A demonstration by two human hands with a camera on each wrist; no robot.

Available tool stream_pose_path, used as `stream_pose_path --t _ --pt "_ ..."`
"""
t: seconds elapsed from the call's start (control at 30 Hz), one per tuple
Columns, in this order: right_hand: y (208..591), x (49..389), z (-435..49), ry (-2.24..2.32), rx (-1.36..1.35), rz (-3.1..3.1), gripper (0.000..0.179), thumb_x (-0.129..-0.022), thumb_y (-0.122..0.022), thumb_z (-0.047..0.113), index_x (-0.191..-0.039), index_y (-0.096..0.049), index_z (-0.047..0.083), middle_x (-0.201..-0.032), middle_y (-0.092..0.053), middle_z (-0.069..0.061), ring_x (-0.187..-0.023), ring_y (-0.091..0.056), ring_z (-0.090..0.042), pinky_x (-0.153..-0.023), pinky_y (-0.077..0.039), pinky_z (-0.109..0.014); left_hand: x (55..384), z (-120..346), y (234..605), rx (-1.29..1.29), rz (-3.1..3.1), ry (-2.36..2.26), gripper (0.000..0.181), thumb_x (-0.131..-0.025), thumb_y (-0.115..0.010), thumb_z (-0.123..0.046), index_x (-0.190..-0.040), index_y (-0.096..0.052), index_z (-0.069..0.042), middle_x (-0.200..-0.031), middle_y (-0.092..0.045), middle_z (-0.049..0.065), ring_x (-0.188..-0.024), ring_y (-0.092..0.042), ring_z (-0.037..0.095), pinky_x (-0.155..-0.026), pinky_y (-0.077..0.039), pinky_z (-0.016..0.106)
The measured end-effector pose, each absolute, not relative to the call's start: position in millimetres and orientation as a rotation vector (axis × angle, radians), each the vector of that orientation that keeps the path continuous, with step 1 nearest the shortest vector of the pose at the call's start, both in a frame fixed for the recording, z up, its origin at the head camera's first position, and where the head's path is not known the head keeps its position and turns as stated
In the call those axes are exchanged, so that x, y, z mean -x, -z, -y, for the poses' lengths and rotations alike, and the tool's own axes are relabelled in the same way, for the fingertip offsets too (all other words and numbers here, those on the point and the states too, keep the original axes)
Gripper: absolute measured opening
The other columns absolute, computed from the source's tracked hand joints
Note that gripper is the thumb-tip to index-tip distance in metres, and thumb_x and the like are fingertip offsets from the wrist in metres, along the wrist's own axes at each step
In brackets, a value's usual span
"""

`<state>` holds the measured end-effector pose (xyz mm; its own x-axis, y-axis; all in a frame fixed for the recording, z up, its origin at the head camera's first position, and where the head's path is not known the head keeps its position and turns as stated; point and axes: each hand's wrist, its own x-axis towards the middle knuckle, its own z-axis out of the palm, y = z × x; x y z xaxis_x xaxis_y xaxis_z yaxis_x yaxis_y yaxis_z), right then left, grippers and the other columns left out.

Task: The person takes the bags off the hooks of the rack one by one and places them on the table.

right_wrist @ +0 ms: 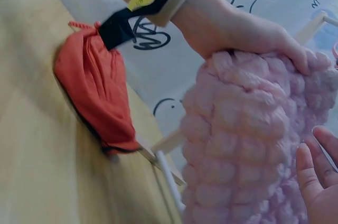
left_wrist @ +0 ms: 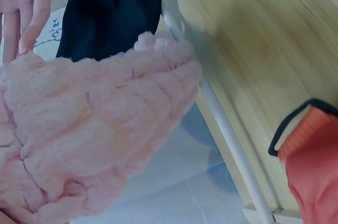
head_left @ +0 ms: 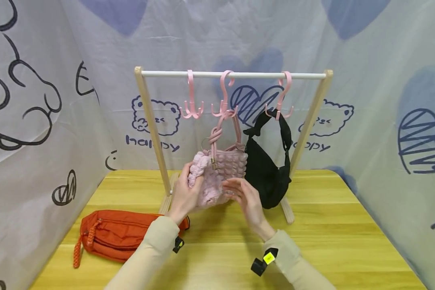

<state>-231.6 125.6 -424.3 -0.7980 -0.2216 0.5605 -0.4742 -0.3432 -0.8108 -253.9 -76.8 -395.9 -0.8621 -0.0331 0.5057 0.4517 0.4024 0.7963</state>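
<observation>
A pink quilted puffy handbag (head_left: 232, 163) hangs by its knotted pink strap from the middle pink hook (head_left: 224, 96). My left hand (head_left: 185, 193) grips the bag's left side, its thumb toward me; the right wrist view shows this left hand (right_wrist: 248, 31) over the bag's edge. Close by the bag's lower right front is my right hand (head_left: 244, 197), its fingers loosely extended and holding nothing. That right hand (left_wrist: 24, 7) also appears beyond the bag in the left wrist view. The bag's soft bubbled fabric (left_wrist: 95, 113) fills much of that view.
A white rail (head_left: 257, 75) on wooden legs carries three pink hooks. On the right one hangs a black shoulder bag (head_left: 266, 173); the left hook (head_left: 191, 96) bears nothing. An orange-red waist bag (head_left: 119, 233) lies at the left of the wooden table (head_left: 330, 241).
</observation>
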Motion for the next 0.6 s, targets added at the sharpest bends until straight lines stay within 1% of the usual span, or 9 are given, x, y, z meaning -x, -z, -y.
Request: stream_pose_path --t 0.1,0.2,0.27,0.33,0.37,0.4,0.43,0.5,0.6 --pt "416.9 234.7 -128.8 -2.183 -0.892 1.729 0.043 -0.112 -0.028 0.018 -0.126 -0.051 -0.015 -0.122 -0.071 0.000 -0.115 -0.067 -0.012 -0.096 -0.056 -0.027 255.1 82.4 394.0 0.359 2.203 1.441 0.039 -0.093 -0.061 -0.013 -0.131 -0.060 -0.006 -0.123 -0.070 0.019 -0.106 -0.068 0.033 -0.095 -0.054 0.048" --pt "408.6 237.5 -133.0 -2.063 -0.845 1.799 0.044 -0.111 -0.030 0.019 -0.127 -0.051 -0.016 -0.125 -0.068 -0.014 -0.115 -0.067 -0.012 -0.096 -0.056 -0.027 255.8 86.6 390.9 0.354 2.214 1.436 0.037 -0.094 -0.061 -0.013 -0.131 -0.061 -0.007 -0.122 -0.071 0.018 -0.106 -0.068 0.032 -0.096 -0.054 0.047" --pt "403.4 239.0 -135.3 -1.956 -0.812 1.861 0.043 -0.111 -0.030 0.019 -0.127 -0.052 -0.014 -0.126 -0.065 -0.024 -0.115 -0.066 -0.010 -0.097 -0.055 -0.027 255.3 89.8 389.5 0.351 2.239 1.445 0.037 -0.094 -0.060 -0.014 -0.131 -0.061 -0.009 -0.123 -0.070 0.017 -0.106 -0.068 0.030 -0.096 -0.053 0.046" --pt "397.7 239.6 -137.4 -1.848 -0.776 1.919 0.041 -0.111 -0.032 0.018 -0.127 -0.054 -0.011 -0.126 -0.063 -0.029 -0.116 -0.065 -0.009 -0.098 -0.055 -0.030 254.9 92.4 389.0 0.353 2.257 1.453 0.036 -0.095 -0.059 -0.014 -0.131 -0.062 -0.010 -0.123 -0.070 0.017 -0.105 -0.067 0.029 -0.094 -0.053 0.045" --pt "394.9 240.4 -138.8 -1.800 -0.760 1.943 0.039 -0.110 -0.032 0.017 -0.128 -0.055 -0.009 -0.127 -0.062 -0.031 -0.116 -0.064 -0.008 -0.099 -0.055 -0.030 255.2 93.6 389.0 0.365 2.254 1.461 0.036 -0.095 -0.059 -0.013 -0.130 -0.062 -0.009 -0.123 -0.070 0.017 -0.104 -0.067 0.029 -0.093 -0.053 0.045" --pt "391.9 241.1 -140.3 -1.747 -0.746 1.965 0.037 -0.110 -0.033 0.015 -0.128 -0.056 -0.008 -0.127 -0.062 -0.030 -0.117 -0.063 -0.008 -0.099 -0.054 -0.031 255.4 94.8 388.8 0.373 2.252 1.466 0.035 -0.095 -0.059 -0.013 -0.130 -0.062 -0.008 -0.123 -0.070 0.018 -0.104 -0.067 0.030 -0.093 -0.053 0.045" --pt "389.3 242.1 -142.0 -1.696 -0.739 1.981 0.035 -0.110 -0.034 0.013 -0.128 -0.056 -0.006 -0.127 -0.062 -0.029 -0.117 -0.062 -0.009 -0.100 -0.053 -0.030 256.1 96.2 389.0 0.381 2.245 1.471 0.035 -0.095 -0.058 -0.012 -0.129 -0.062 -0.007 -0.123 -0.070 0.018 -0.104 -0.066 0.030 -0.092 -0.052 0.045" --pt "383.8 244.7 -145.8 -1.600 -0.739 1.997 0.032 -0.108 -0.037 0.008 -0.129 -0.057 -0.005 -0.127 -0.063 -0.028 -0.118 -0.062 -0.017 -0.100 -0.051 -0.026 257.1 98.7 388.0 0.398 2.228 1.490 0.033 -0.095 -0.058 -0.010 -0.127 -0.063 -0.005 -0.121 -0.070 0.019 -0.103 -0.066 0.029 -0.092 -0.052 0.044" --pt "376.3 249.6 -151.8 -1.463 -0.765 1.996 0.030 -0.105 -0.041 0.002 -0.129 -0.058 -0.003 -0.127 -0.063 -0.026 -0.120 -0.061 -0.028 -0.098 -0.048 -0.015 258.0 103.4 385.8 0.423 2.216 1.523 0.031 -0.095 -0.057 -0.009 -0.125 -0.063 -0.005 -0.120 -0.070 0.018 -0.102 -0.064 0.026 -0.092 -0.052 0.040"
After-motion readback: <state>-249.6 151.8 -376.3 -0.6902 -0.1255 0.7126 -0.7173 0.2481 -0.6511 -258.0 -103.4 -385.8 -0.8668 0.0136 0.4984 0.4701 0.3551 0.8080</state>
